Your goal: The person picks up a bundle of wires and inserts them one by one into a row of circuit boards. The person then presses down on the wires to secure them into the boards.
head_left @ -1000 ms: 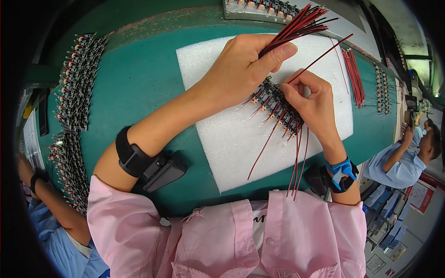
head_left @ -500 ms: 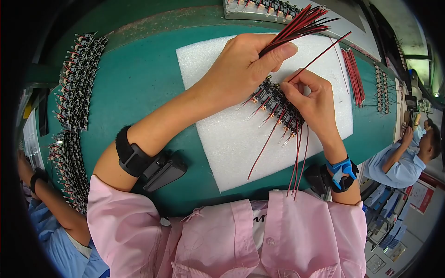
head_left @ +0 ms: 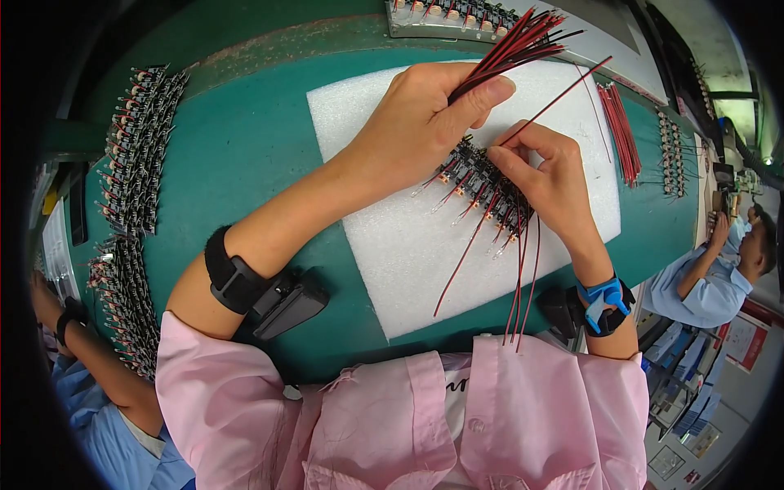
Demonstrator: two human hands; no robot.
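Wire bundle [head_left: 508,54] held in left grip [head_left: 420,118]; right grip [head_left: 550,173] pinches single wire [head_left: 572,90] beside circuit boards [head_left: 483,173].

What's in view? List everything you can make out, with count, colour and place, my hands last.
table: one, green, beneath everything
foam sheet: one, white, on the table
circuit boards: one packed group, mostly black, over the foam sheet
held wire bundle: one, red and black, upper middle
single wire: one, dark red, right of that bundle
trailing wires: several, dark red, below the boards
loose wires: one bunch, red, table's right
board stacks: two, dark, table's left
far boards: one row, black and pale, top edge
co-workers: at least two, blue clothing, left and right
shirt: one, pink, bottom
left hand: one, bare, gripping the bundle
right hand: one, bare, pinching the single wire
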